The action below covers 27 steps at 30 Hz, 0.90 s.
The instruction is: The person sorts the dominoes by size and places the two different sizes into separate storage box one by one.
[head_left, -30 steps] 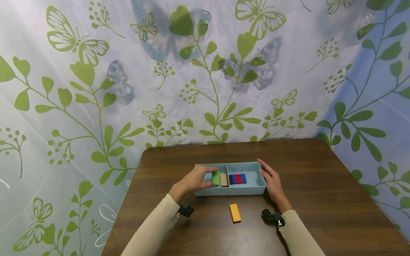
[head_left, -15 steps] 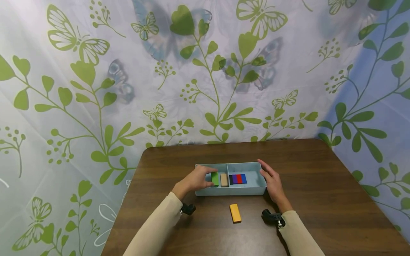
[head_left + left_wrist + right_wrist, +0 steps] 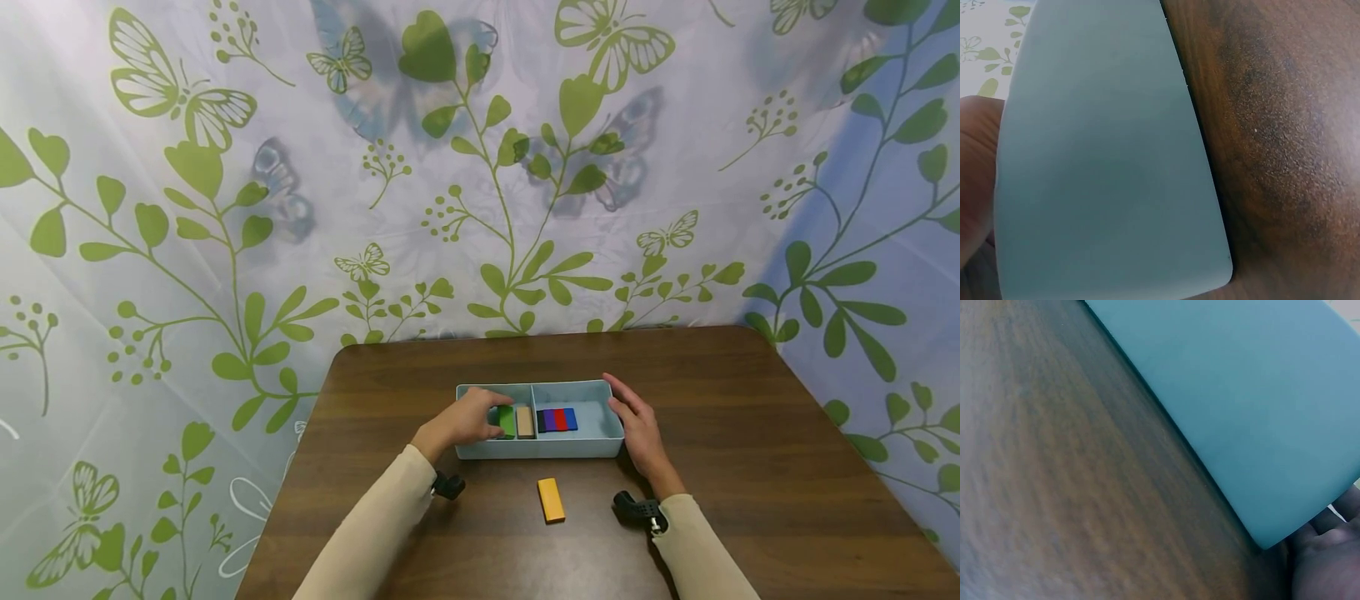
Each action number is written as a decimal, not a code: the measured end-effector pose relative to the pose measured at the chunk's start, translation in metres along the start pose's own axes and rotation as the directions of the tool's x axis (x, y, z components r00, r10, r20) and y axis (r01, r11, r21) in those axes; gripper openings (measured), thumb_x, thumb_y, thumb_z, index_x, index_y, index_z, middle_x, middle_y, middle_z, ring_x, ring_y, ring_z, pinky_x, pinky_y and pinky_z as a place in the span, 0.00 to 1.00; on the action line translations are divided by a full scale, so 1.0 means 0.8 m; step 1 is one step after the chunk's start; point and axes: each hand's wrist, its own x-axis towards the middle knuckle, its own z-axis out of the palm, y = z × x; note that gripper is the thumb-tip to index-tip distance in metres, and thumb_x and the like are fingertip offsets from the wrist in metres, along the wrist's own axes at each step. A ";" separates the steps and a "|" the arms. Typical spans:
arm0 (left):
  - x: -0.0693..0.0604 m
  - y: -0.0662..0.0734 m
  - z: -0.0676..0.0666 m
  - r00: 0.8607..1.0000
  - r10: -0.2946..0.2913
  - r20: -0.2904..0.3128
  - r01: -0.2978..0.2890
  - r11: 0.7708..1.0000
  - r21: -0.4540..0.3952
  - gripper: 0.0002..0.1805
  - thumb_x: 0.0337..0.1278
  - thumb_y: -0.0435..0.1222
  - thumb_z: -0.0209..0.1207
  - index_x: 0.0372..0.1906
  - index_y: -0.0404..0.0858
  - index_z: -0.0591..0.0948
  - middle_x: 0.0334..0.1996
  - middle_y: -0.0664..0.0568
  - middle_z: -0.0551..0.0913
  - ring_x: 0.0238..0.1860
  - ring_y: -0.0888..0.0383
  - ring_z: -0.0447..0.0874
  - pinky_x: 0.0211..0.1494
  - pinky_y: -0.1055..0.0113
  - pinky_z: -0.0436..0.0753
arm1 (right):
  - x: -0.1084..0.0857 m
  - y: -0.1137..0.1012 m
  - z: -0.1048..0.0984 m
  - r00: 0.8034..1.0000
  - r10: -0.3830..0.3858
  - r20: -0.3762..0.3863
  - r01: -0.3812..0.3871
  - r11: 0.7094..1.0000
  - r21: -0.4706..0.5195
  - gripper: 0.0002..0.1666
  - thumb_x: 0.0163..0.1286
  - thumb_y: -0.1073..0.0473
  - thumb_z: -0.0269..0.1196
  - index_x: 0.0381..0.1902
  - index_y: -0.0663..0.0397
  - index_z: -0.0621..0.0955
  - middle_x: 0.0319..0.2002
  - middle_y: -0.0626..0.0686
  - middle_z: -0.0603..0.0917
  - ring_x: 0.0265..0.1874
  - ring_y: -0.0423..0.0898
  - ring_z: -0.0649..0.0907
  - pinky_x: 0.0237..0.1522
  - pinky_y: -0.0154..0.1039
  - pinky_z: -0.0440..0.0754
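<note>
A light blue divided box (image 3: 540,450) sits on the table. My left hand (image 3: 467,419) reaches into its left compartment, with thumb and index finger at the two ends of a green block (image 3: 507,422), pinching it. A beige block (image 3: 525,422) lies just right of the green one. My right hand (image 3: 637,425) rests against the box's right end, fingers fairly straight and thumb at the rim. In the left wrist view, the box wall (image 3: 1104,156) hides most of the left hand. The right wrist view shows the outer wall (image 3: 1241,412) and part of the fingers.
Several flat blocks, among them a red block (image 3: 560,419), lie side by side in the right compartment against the divider. A yellow block (image 3: 551,500) lies on the brown wooden table (image 3: 750,433) in front of the box. A patterned cloth (image 3: 480,167) hangs behind.
My left hand and the green block shift slightly left, then back right toward the beige block. The left forearm moves a little to the right. My right hand stays put.
</note>
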 end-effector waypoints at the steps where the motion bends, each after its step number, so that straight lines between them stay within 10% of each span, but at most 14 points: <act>1: 0.001 0.000 0.001 1.000 -0.003 0.002 0.003 1.000 0.008 0.31 0.65 0.37 0.76 0.71 0.37 0.84 0.66 0.47 0.89 0.62 0.54 0.87 0.71 0.53 0.85 | 0.000 0.000 0.000 1.000 0.000 0.001 0.000 1.000 0.000 0.30 0.91 0.53 0.50 0.86 0.48 0.69 0.88 0.54 0.62 0.88 0.58 0.57 0.86 0.67 0.53; 27: 0.012 0.006 0.006 0.998 -0.043 0.042 0.042 0.999 0.009 0.29 0.64 0.35 0.77 0.70 0.39 0.85 0.68 0.49 0.87 0.68 0.50 0.84 0.74 0.54 0.82 | -0.002 -0.002 0.000 1.000 0.002 0.001 -0.002 1.000 0.008 0.30 0.91 0.53 0.50 0.86 0.47 0.69 0.88 0.53 0.62 0.88 0.58 0.58 0.86 0.68 0.53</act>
